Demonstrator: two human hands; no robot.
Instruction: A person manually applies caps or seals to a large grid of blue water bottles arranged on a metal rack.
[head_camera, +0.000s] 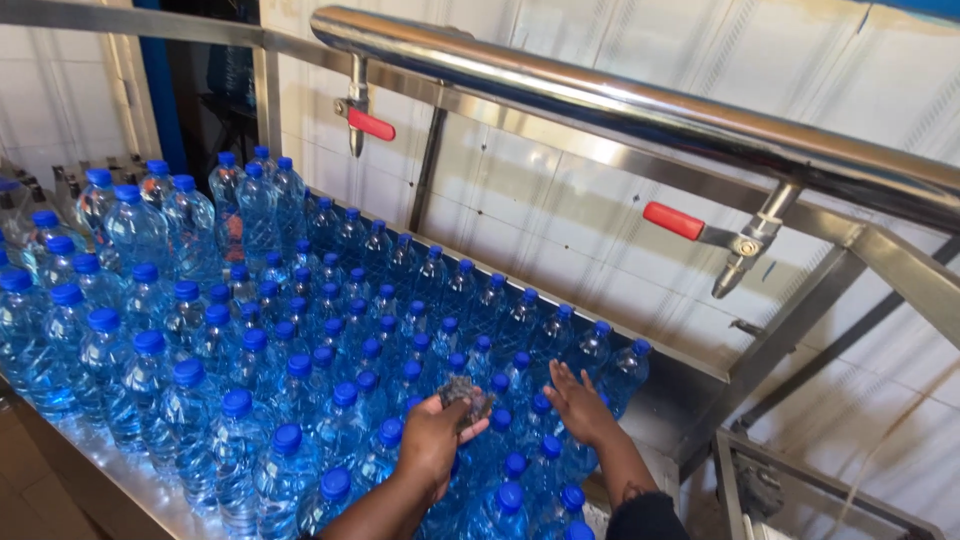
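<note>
Bottles (300, 330) on table (130, 490) — pipe (620, 95) above, behind

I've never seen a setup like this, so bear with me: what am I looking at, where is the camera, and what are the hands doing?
The one picture comes from a camera worn on a person's head, looking down. A steel table is packed with clear bottles with blue caps, large ones at the left and small ones at the right. Above runs a shiny pipe with two taps with red handles. The left hand holds a small dark clump; what it is, I cannot tell. The right hand rests open on the small bottles.
</note>
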